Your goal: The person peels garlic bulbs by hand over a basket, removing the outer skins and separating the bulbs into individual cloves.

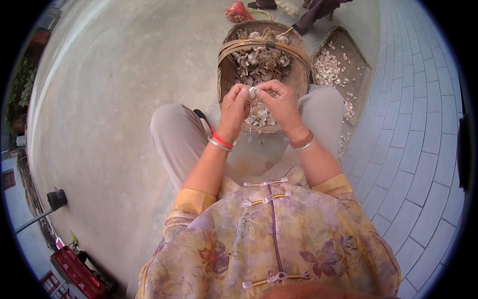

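Head view: garlic (252,93) between both hands (234,105) (283,104)

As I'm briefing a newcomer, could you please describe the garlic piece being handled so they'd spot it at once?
Find the handled basket reaching between the knees. Over it, the left hand and right hand pinch a whitish garlic piece. Unlike the basket's loose garlic, it is held.

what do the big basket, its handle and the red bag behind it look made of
Basket: probably woven bamboo or cane, dull brown, going by its rough, textured wall.
Handle: likely the same, smoother and tan; long bent strips arch across the top.
Red bag: perhaps plastic netting; pale contents show through, though mesh is too small to confirm.
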The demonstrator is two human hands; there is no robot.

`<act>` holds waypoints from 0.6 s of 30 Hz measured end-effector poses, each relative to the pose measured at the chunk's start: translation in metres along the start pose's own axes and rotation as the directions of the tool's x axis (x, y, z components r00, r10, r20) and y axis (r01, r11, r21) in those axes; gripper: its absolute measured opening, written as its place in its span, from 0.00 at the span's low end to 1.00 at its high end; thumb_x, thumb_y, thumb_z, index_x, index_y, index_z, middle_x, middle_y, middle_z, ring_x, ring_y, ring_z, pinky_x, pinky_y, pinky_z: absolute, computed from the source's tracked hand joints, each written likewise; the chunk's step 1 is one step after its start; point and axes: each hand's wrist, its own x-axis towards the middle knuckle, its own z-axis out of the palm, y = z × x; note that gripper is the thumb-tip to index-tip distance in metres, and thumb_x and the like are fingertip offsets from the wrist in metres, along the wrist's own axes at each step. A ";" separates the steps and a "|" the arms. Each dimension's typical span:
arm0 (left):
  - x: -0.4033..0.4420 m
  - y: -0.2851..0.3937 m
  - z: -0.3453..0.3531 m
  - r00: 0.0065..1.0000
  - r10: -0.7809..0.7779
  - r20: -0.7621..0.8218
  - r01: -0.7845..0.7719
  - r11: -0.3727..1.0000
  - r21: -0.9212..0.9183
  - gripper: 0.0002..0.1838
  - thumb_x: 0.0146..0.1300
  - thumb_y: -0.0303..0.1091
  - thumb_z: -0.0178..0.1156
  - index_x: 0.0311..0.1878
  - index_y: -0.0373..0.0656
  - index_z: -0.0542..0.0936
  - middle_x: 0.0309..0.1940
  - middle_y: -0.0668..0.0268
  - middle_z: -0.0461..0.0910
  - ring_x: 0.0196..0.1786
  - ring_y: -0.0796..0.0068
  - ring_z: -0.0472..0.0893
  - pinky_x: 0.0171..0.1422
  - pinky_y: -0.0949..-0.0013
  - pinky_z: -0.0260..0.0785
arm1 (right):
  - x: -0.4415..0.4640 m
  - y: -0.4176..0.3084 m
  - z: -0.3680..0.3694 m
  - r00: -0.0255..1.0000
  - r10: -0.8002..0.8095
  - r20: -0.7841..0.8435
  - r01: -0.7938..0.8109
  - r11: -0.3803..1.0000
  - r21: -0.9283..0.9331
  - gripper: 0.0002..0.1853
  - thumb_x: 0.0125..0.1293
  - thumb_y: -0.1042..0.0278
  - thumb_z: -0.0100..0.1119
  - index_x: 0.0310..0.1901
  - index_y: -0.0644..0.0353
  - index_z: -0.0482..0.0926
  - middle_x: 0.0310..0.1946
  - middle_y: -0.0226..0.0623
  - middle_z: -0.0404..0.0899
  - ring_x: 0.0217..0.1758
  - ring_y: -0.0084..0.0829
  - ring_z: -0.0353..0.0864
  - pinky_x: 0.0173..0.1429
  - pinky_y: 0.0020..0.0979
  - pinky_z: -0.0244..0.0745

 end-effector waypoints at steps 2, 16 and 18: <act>0.000 0.001 -0.002 0.998 -0.058 0.008 0.058 0.996 -0.073 0.09 0.74 0.40 0.48 0.40 0.46 0.73 0.22 0.76 0.70 0.18 0.90 0.57 0.21 0.82 0.47 | 0.000 -0.003 0.000 0.999 -0.047 0.016 0.048 0.997 -0.064 0.04 0.57 0.77 0.65 0.35 0.64 0.84 0.31 0.32 0.84 0.35 0.22 0.82 0.41 0.24 0.75; 0.009 -0.004 -0.012 0.982 -0.153 -0.108 0.116 0.950 -0.291 0.11 0.76 0.42 0.45 0.43 0.45 0.70 0.28 0.71 0.74 0.18 0.87 0.58 0.20 0.81 0.50 | 0.005 -0.009 -0.011 0.946 0.102 0.309 0.067 0.868 -0.491 0.08 0.59 0.68 0.65 0.37 0.62 0.84 0.31 0.40 0.83 0.36 0.31 0.83 0.42 0.30 0.76; 0.008 -0.005 -0.008 0.985 -0.121 -0.119 0.091 0.970 -0.227 0.11 0.75 0.41 0.47 0.43 0.45 0.71 0.28 0.72 0.74 0.18 0.88 0.58 0.20 0.81 0.50 | 0.005 -0.008 -0.008 0.978 0.052 0.202 0.034 0.916 -0.399 0.08 0.60 0.67 0.65 0.38 0.62 0.84 0.31 0.40 0.83 0.35 0.30 0.83 0.42 0.29 0.76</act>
